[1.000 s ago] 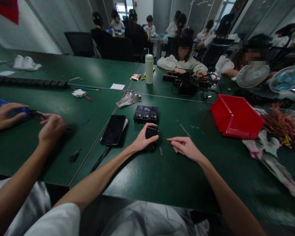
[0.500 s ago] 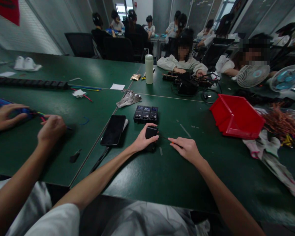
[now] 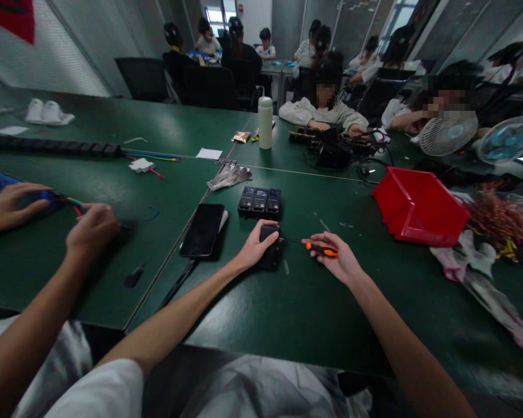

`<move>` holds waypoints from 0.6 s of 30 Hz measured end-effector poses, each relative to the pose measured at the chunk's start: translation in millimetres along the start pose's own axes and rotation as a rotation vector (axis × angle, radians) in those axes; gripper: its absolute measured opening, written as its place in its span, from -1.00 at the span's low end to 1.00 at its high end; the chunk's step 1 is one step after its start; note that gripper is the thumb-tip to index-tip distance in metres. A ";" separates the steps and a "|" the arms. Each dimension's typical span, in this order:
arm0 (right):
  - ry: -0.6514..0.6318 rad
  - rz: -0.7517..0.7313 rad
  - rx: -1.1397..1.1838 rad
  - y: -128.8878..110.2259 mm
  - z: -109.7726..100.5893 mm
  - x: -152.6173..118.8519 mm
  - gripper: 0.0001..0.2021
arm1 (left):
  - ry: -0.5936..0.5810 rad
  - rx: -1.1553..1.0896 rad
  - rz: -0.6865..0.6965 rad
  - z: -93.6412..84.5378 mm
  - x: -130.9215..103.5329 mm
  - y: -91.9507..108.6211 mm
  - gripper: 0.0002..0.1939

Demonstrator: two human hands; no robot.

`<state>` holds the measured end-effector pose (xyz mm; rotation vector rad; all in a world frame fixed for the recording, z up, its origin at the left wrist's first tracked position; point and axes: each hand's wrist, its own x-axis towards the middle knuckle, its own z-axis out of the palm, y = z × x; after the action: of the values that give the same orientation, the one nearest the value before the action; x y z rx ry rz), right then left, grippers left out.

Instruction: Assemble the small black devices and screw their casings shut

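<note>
My left hand (image 3: 257,245) grips a small black box (image 3: 269,258) on the green table (image 3: 314,313), thumb across its top. In my right hand (image 3: 337,258) is an orange and black screwdriver (image 3: 322,249), its thin shaft pointing left at the box's right side. Whether the tip touches the box is too small to tell. Just behind my left hand sits a row of three joined black modules (image 3: 260,202). A black phone (image 3: 201,230) lies left of them with a dark cable running from its lower end.
A co-worker's hands (image 3: 91,226) hold coloured wires at the left. A grey glove (image 3: 230,176) and a pale green bottle (image 3: 265,123) stand further back. To the right are a red bin (image 3: 421,209), copper wires (image 3: 494,212) and two fans (image 3: 448,132).
My right hand has turned and its fingers have opened up somewhat, so the screwdriver's orange handle now shows. My left thumb has shifted up on the box.
</note>
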<state>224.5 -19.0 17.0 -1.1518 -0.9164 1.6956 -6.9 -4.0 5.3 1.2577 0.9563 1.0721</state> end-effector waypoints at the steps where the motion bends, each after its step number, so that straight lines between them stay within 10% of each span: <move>1: -0.035 0.034 -0.031 0.6 0.2 -0.5 -0.68 | 0.014 -0.004 0.008 0.3 -0.2 0.3 -0.56; 18: -0.011 -0.327 -0.556 5.4 7.0 -8.1 -0.71 | 0.002 -0.081 -0.103 -0.6 -2.2 0.9 -0.49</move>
<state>218.0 -29.1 16.7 -1.2543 -1.5530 1.2136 -8.1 -6.1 6.1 1.1296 0.9599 1.0216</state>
